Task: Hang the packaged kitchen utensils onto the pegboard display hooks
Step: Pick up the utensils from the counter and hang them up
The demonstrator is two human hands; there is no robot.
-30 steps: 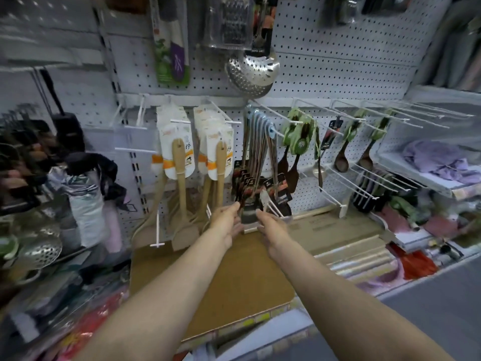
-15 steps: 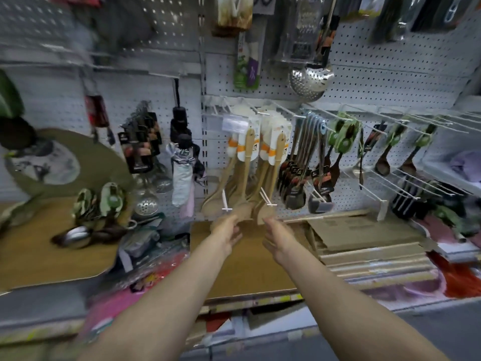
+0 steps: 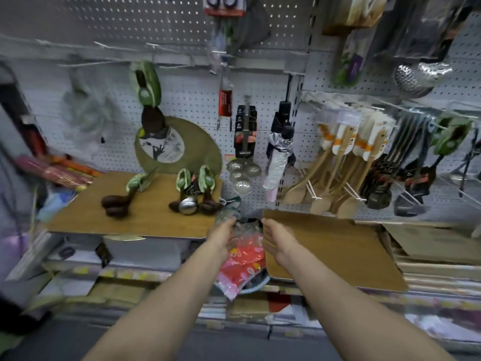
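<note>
Presently on view: two bare forearms reach forward over the gap between two brown boards. Left hand (image 3: 221,234), fingers loosely extended, holding nothing, at the near right corner of the left board (image 3: 145,225). Right hand (image 3: 279,239), fingers relaxed and empty, over the near left edge of the right board (image 3: 338,254). Between the hands, lower down: crinkled clear and pink-red packaging (image 3: 242,259). On the left board: loose green-carded dark wooden spoons (image 3: 194,194) lying flat, a second group (image 3: 122,199) further left. On the pegboard (image 3: 192,105): one carded dark spoon (image 3: 148,100) hung upper left; steel strainers (image 3: 240,170); folded umbrella (image 3: 279,149); pale wooden spatulas (image 3: 346,162) on hooks to the right.
</note>
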